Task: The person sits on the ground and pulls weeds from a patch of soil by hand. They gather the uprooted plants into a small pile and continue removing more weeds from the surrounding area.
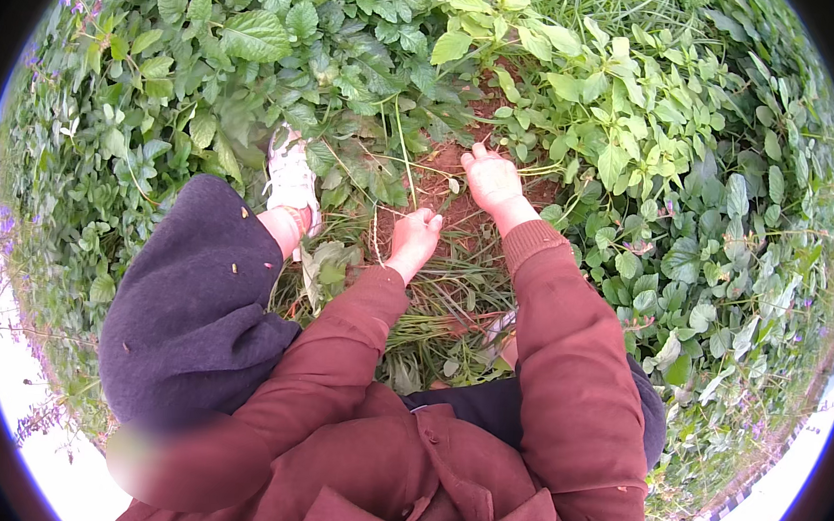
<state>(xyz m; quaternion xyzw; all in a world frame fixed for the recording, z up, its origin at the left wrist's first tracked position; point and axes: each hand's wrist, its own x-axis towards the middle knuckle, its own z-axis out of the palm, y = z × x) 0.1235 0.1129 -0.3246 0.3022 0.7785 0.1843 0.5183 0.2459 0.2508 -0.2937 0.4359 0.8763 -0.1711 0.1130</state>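
My left hand (416, 239) is curled into a loose fist low over the soil. Thin stems (393, 211) run into its fingers, and a pale, knobbly strand like a root or seed stalk (375, 235) hangs beside the wrist. A long green stalk (404, 152) slants down to the knuckles. Farther forward and to the right, my right hand (492, 178) has its fingers bent together just above bare reddish soil (448, 163). Slender stems pass close by it, and whether anything is between its fingertips is hidden.
Dense leafy plants (259, 36) rise ahead and to the left. Lighter green plants (605, 114) lean in close to my right hand. Grass (427, 325) covers the ground beneath my arms. My white shoe (293, 174) stands left of the soil patch; another shoe shows partly below my right sleeve.
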